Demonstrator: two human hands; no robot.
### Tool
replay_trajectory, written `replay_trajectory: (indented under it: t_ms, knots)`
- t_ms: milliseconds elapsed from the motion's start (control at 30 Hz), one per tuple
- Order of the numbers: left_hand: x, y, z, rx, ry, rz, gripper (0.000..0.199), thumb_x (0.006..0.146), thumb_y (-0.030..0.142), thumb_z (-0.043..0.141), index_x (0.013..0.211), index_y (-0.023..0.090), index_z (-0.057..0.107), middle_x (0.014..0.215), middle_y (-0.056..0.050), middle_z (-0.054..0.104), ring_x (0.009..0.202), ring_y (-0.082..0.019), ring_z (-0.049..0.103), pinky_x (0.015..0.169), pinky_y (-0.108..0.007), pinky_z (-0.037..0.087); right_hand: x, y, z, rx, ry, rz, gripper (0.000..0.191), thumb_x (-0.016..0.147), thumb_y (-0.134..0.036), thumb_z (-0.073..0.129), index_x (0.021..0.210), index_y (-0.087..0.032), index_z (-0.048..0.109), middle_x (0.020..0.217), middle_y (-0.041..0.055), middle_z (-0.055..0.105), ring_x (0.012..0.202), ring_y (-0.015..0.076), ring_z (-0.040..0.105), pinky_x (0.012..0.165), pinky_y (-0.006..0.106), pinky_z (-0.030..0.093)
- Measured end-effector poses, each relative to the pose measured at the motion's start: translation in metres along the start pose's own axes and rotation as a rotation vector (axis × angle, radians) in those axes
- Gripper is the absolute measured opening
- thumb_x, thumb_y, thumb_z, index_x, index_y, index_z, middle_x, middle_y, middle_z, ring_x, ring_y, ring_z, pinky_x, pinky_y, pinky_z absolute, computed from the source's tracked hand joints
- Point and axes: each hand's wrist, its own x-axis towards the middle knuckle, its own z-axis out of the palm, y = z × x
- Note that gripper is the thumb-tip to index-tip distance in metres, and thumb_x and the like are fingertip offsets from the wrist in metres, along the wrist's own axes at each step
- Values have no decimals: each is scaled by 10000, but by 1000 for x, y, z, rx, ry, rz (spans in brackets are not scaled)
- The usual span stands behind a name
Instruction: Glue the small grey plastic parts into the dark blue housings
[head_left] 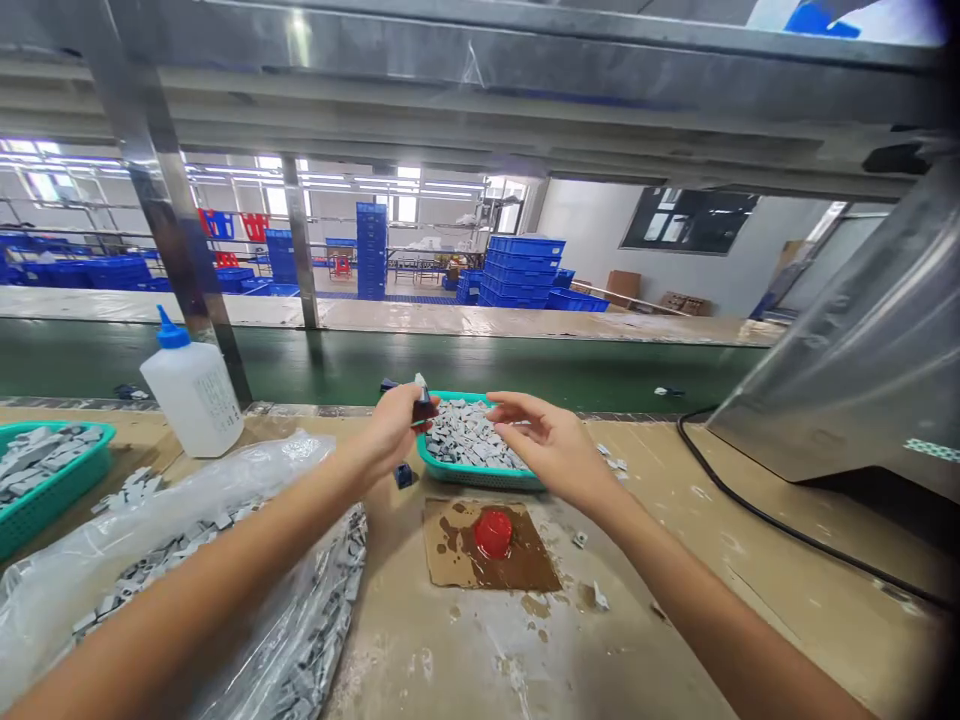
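Observation:
My left hand [396, 428] is closed round a small dark blue part [424, 408] with a pale tip, at the left rim of a green basket [480, 477]. Small grey pieces [469, 432] fill that basket. Over its right side, my right hand [544, 440] has its fingers curved and apart, with nothing visible between them. Another dark blue part [403, 475] lies on the table below my left hand. Nearer to me, a red round cap [493, 534] sits on a wet brown square [450, 570].
A clear bag of grey pieces [330, 610] lies at the left, near a white bottle [193, 395] with a blue nozzle and another green basket [56, 510]. Behind runs a green conveyor [480, 365]. A black cable [780, 520] and metal housing [847, 350] stand right.

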Motion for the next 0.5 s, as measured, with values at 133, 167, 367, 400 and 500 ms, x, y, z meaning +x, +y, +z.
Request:
replay_trajectory:
  t_ms: [133,167,367,400,500]
  knots:
    - [62,7,-47,362,175,104,145,795,237,490,896,145,539,895,-56,566,800,-147,546,717,-297,436,18,30,-5,-425,-295,-97,262,620,-99,540,836,-173,669,820,57,671,706,208,619,631,327,511]
    - [75,7,-61,454,226,111,195,798,254,500,955,144,536,964,-65,558,857,-160,541,747,-324,440,20,36,-4,-482,-345,-140,256,600,-84,542,797,-174,679,813,66,675,705,222,624,616,328,510]
    - [118,-6,-121,925,360,-4,334,808,299,500,1097,133,497,1112,-99,517,968,-197,526,806,-392,450,34,61,1,-536,-404,-283,215,596,-104,481,563,-226,655,616,43,668,574,225,622,509,303,479]
    - [122,-9,-124,984,348,-25,335,809,298,498,1103,137,494,1119,-98,515,972,-198,524,809,-397,449,35,64,0,-522,-392,-260,211,597,-117,477,577,-227,655,624,35,670,575,220,622,507,298,478]
    - [133,-19,-119,1111,258,-35,350,815,297,487,1133,151,474,1159,-94,492,1002,-207,508,830,-426,435,35,66,-7,-485,-307,-124,206,613,-176,468,666,-220,663,621,21,664,544,197,612,481,282,470]
